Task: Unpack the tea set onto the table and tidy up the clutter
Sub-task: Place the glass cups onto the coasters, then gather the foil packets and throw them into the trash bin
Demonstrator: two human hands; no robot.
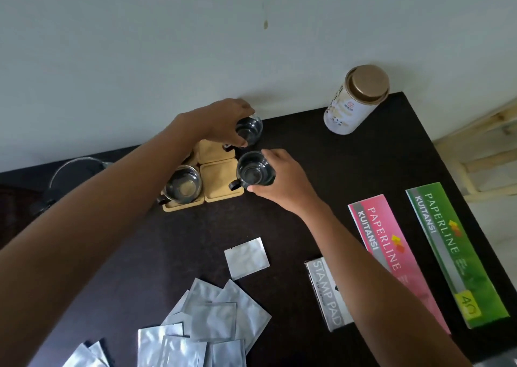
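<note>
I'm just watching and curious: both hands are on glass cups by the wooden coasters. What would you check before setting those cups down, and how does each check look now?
1. Left hand grips the far glass cup: ok, fingers around its rim.
2. Right hand grips the near glass cup: ok.
3. Free wooden coasters: ok, the far coaster and the near coaster are bare.
4. Third glass cup seated on its coaster: ok.
5. Cups empty: cannot tell for certain; no liquid is visible.
6. Clutter clear of the coasters: ok, the foil sachets and stamp pad box lie nearer the person.
</note>
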